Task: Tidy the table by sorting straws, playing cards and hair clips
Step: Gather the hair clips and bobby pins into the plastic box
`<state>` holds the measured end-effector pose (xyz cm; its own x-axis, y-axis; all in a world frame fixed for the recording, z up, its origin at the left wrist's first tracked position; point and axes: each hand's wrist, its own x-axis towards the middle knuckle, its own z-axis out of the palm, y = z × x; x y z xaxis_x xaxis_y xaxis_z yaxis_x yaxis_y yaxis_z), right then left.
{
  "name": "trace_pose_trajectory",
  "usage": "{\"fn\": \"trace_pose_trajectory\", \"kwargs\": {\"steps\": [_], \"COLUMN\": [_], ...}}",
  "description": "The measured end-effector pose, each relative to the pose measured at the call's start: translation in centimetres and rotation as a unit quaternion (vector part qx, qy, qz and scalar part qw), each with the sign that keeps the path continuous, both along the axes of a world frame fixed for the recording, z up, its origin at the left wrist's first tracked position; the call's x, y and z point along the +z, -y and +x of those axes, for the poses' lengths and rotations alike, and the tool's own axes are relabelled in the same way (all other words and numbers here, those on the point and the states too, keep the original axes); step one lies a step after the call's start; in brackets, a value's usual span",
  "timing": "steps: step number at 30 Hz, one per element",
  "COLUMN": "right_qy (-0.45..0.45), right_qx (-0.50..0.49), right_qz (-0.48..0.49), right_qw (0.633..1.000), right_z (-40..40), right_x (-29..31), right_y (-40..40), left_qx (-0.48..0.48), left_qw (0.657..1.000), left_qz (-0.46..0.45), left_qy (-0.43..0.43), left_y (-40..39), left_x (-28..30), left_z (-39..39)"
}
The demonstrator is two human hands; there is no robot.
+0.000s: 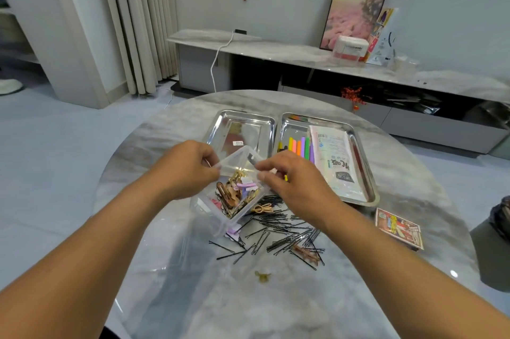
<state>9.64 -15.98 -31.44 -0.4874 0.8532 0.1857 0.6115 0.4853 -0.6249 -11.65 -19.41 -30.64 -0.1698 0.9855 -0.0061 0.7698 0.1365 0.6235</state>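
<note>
Marble table [171,283]: black hairpins [284,233] scattered nearest me; above them my left hand [183,170] and right hand [292,181] grip the clear box [234,173] of hair clips [237,192]; playing cards [398,228] right; straws [300,145] in far tray [367,173]; low console [276,48], curtain [138,21] behind.

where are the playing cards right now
In the head view, the playing cards lie on the table's right side, just in front of the right tray, right of the loose hairpins.
</note>
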Motion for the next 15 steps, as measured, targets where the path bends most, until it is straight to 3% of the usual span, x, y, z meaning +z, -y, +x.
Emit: {"fn": "trace_pose_trajectory", "kwargs": {"steps": [4,7,11,15], "right_qy": [-0.141,0.0,0.208,0.177], "right_qx": [-0.14,-0.119,-0.002,-0.028], "right_qz": [-0.049,-0.101,-0.025,-0.056], "right_qw": [0.979,0.988,0.978,0.982], "right_z": [-0.1,0.0,-0.4,-0.7], "right_x": [-1.8,-4.4,-7.2,-7.1], "right_y": [-0.9,-1.2,-1.2,-1.3], "left_qx": [0.004,0.012,0.024,0.041], "left_qw": [1.0,0.999,0.997,0.997], "left_qz": [0.01,0.016,0.039,0.055], "left_qy": [-0.028,-0.044,-0.054,-0.047], "left_y": [0.0,-0.2,-0.4,-0.6], "left_x": [-0.1,-0.2,-0.2,0.0], "left_z": [-0.3,-0.4,-0.6,-1.1]}}
